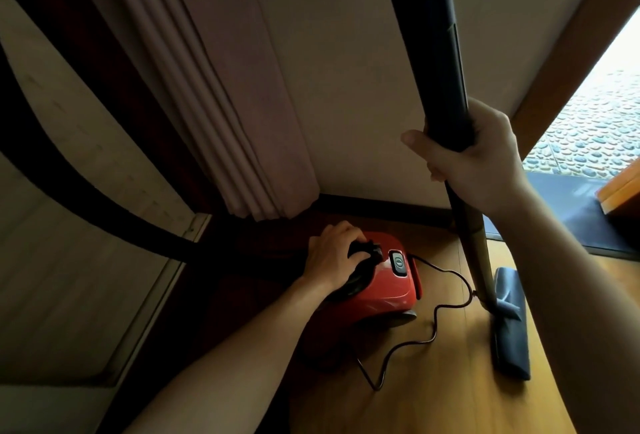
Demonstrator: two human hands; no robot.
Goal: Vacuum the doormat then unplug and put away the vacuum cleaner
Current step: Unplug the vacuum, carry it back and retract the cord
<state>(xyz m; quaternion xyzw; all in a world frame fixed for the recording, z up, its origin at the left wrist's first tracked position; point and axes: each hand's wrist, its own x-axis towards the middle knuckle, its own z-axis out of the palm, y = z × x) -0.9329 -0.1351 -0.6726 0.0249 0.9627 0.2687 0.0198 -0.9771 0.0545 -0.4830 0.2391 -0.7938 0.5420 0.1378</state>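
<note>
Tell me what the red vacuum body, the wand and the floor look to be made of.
The vacuum body looks like glossy red moulded plastic: soft highlights on a rounded shell. The wand seems matte dark plastic up top; its lower section looks like dull metal, though dim light leaves that open. The floor reads as wood or wood-look laminate, satin finish, with warm grain.

- All that shows of the person is two hands and two forearms, each of them bare.
- Left hand (332, 253), on top of the red vacuum cleaner (381, 291): uncovered, with its knuckles in dim light.
- Left forearm (242, 357), below and left of the vacuum cleaner: bare along its visible length. Its lower end is in shadow, so a cuff there might go unseen.
- Right hand (474, 160), above and right of the vacuum cleaner: uncovered, with the thumbnail cut short.
- Right forearm (571, 260), right of the vacuum cleaner: bare to the edge of view and better lit.
</note>
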